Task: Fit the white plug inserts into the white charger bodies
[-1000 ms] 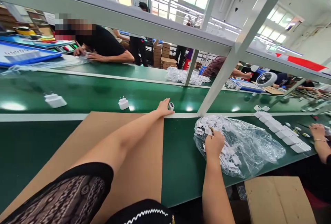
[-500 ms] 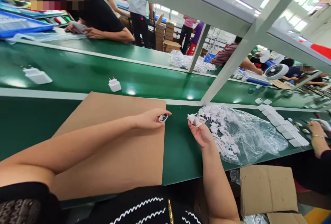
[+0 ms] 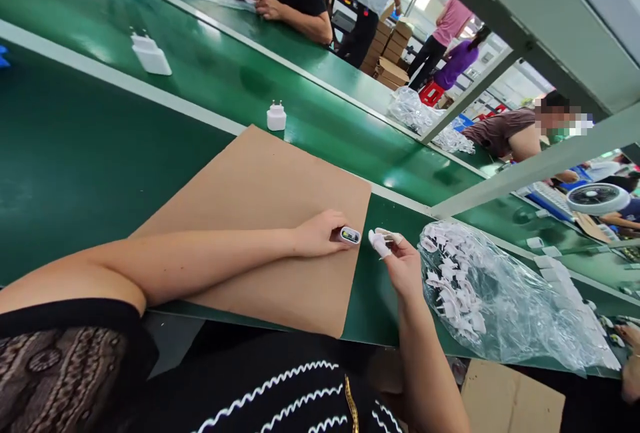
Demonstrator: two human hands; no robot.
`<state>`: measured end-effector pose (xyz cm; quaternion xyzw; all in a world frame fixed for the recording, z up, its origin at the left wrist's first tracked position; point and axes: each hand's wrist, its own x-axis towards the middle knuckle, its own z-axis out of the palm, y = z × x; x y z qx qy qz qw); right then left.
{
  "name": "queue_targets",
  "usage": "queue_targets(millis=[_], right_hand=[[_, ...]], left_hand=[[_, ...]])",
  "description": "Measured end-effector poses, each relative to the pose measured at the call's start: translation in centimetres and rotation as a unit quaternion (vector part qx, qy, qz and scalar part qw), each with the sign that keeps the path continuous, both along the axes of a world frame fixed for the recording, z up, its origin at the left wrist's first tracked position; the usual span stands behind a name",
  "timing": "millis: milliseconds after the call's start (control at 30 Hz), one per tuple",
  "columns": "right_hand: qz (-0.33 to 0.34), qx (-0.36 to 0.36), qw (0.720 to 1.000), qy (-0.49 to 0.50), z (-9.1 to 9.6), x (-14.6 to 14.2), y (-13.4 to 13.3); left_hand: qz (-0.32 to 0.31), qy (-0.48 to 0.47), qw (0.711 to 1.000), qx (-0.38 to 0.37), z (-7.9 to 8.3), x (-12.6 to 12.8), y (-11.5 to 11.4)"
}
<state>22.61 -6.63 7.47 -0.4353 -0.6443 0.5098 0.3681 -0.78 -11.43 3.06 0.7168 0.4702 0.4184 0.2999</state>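
My left hand is closed around a white charger housing, over the right part of a cardboard sheet. The housing's open end faces right, and a circuit board shows inside it. Just across a small gap, my right hand pinches a white plug cap between covered fingertips. Cap and housing are apart. Beside my right wrist, many loose white plug caps spill in a clear plastic bag.
Two white chargers with pins, a near one and a farther one, stand on the green belt. A slanted metal post rises at right. White housings line up beyond the bag. Co-workers sit across the belt.
My view has tilted and shifted left. My hands have come closer together, and the housing's open end now faces the cap more plainly.
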Motion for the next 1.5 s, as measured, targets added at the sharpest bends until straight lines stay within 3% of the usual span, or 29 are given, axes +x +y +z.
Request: queue_targets(millis=[67, 133, 233, 467, 800, 1233, 1500], right_hand=[[0.035, 0.135, 0.987, -0.083, 0.9, -1.2, -0.8], [0.066, 0.257, 0.951, -0.159, 1.6, -2.2, -1.3], [0.096, 0.345, 0.902, -0.242, 1.8, -3.2, -1.1], [0.141, 0.362, 0.866, -0.313, 2.2, -3.8, -0.4], [0.121, 0.394, 0.839, -0.355, 2.1, -3.9, -0.7], [0.111, 0.395, 0.842, -0.35, 2.4, -3.9, -1.4], [0.126, 0.371, 0.85, -0.352, 2.0, -4.5, -0.5]], left_hand=[[-0.002, -0.011, 1.0, -0.004, -0.1, 0.0, 0.2], [-0.003, -0.015, 1.0, -0.013, -0.2, -0.1, 0.4], [-0.002, -0.016, 1.0, -0.011, -0.5, -0.2, 0.6], [-0.008, -0.039, 0.999, -0.02, -0.6, -0.2, 0.7], [-0.01, -0.045, 0.998, -0.034, -0.3, -0.3, 0.6], [-0.01, -0.047, 0.998, -0.05, 0.3, -0.4, 0.5], [-0.007, -0.049, 0.997, -0.053, 0.0, -0.4, 0.3]])
